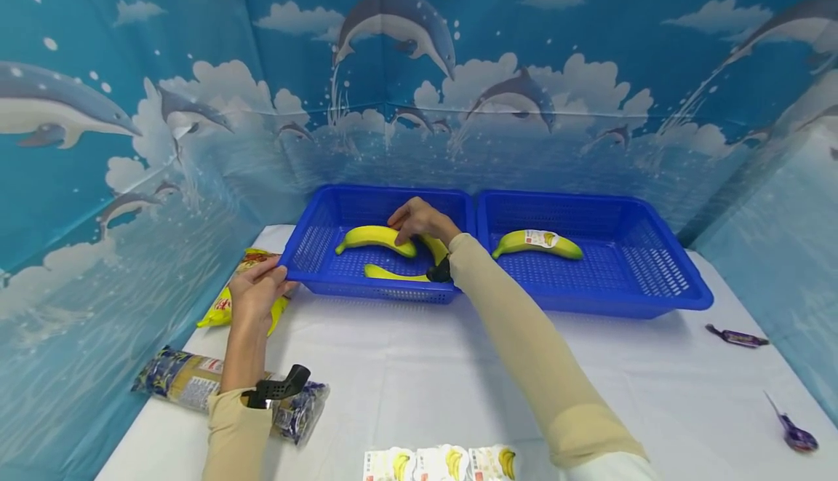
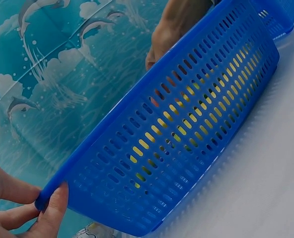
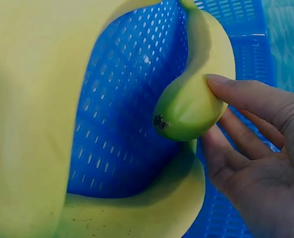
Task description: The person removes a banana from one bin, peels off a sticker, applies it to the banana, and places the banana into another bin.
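My right hand [image 1: 422, 220] reaches into the left blue plastic basket [image 1: 393, 191] and pinches one end of a yellow banana [image 1: 366, 235]. In the right wrist view, thumb and fingers lie on either side of that banana's greenish tip [image 3: 186, 111]. A second banana [image 1: 393, 274] lies along the basket's near side, and a third banana [image 1: 434, 248] is partly hidden behind my right wrist. At the near left corner, my left hand [image 1: 255, 295] holds the basket's rim. The left wrist view has its thumb and fingers pinching the rim [image 2: 62, 173].
A second blue basket [image 1: 655, 303] adjoins on the right, holding a banana with a label [image 1: 537, 243]. Left are a yellow snack bag [image 1: 219, 310] and a clear-and-blue package [image 1: 183, 379]. Banana stickers [image 1: 441, 463] lie in front; a wrapped candy [image 1: 736, 337] and lollipop [image 1: 799, 437] lie right.
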Demonstrator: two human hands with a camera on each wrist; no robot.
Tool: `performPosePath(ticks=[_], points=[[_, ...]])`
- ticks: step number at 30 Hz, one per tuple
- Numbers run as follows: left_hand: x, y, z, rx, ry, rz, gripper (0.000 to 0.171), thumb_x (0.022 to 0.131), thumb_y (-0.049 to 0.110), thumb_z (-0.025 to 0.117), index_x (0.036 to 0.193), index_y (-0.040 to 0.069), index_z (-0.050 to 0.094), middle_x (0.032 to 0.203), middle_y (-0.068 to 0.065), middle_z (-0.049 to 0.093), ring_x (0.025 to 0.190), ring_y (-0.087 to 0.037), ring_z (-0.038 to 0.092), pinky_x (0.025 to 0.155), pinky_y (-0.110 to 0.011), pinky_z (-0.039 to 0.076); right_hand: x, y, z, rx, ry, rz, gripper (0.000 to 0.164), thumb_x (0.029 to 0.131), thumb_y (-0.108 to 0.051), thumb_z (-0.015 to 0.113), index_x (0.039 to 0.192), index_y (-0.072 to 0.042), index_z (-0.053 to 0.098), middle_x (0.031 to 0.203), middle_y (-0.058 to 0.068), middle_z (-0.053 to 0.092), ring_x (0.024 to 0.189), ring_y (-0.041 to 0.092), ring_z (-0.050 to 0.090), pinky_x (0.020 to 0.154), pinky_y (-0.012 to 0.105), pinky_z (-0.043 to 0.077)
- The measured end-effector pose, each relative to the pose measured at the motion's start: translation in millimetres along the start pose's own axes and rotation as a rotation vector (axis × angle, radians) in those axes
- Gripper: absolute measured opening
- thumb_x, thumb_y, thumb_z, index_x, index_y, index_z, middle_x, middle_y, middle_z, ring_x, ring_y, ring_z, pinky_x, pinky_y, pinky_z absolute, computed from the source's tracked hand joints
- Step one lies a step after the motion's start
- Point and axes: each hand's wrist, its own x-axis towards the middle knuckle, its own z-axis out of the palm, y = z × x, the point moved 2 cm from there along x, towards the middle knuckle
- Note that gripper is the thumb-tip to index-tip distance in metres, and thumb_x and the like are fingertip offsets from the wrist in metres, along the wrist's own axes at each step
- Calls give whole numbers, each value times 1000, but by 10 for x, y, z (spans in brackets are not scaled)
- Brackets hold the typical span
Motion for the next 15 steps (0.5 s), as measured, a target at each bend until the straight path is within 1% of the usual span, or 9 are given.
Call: performPosePath(ticks=[4, 7, 10, 11, 12, 15], points=[[-14, -1, -1, -1, -5, -12, 45, 107, 0, 63, 152, -1, 58, 131, -13, 64, 86, -5, 69, 82, -18, 62, -72, -73, -42, 17, -32, -16, 54, 89, 14, 79, 141, 9, 65, 138, 23, 69, 126, 36, 67, 108, 48, 57], [-16, -2, -3, 0, -11, -19, 45, 107, 1, 63, 152, -1, 58, 130, -12, 64, 86, -4, 69, 82, -18, 62, -130, -159, -82, 26, -42, -24, 52, 91, 11, 79, 141, 6, 66, 140, 21, 69, 128, 34, 67, 109, 47, 56], [-15, 1, -9, -5, -19, -6, 46, 107, 1, 63, 153, -2, 57, 131, -12, 62, 84, -4, 70, 82, -19, 62, -187, -255, -126, 26, -33, -30, 48, 93, 7, 80, 139, 4, 69, 140, 19, 70, 128, 32, 67, 109, 44, 57], [-16, 0, -11, -7, -23, -1, 46, 107, 1, 62, 153, -2, 56, 131, -13, 61, 83, -3, 70, 82, -19, 62, -207, -286, -142, 22, -28, -37, 46, 94, 5, 79, 138, 3, 70, 140, 18, 70, 127, 31, 67, 105, 40, 58], [-17, 1, -15, -7, -24, 1, 46, 107, 1, 62, 153, -3, 56, 132, -13, 60, 82, -3, 70, 82, -19, 62, -232, -318, -157, 21, -23, -45, 44, 95, 4, 79, 138, 2, 71, 141, 17, 70, 127, 30, 67, 103, 38, 58], [-28, 3, -26, 3, -24, -2, 47, 107, 1, 63, 153, -2, 56, 134, -15, 60, 82, -3, 70, 83, -20, 62, -309, -385, -205, 27, -12, -56, 38, 98, -2, 77, 136, 2, 72, 141, 16, 70, 126, 30, 68, 104, 41, 58]])
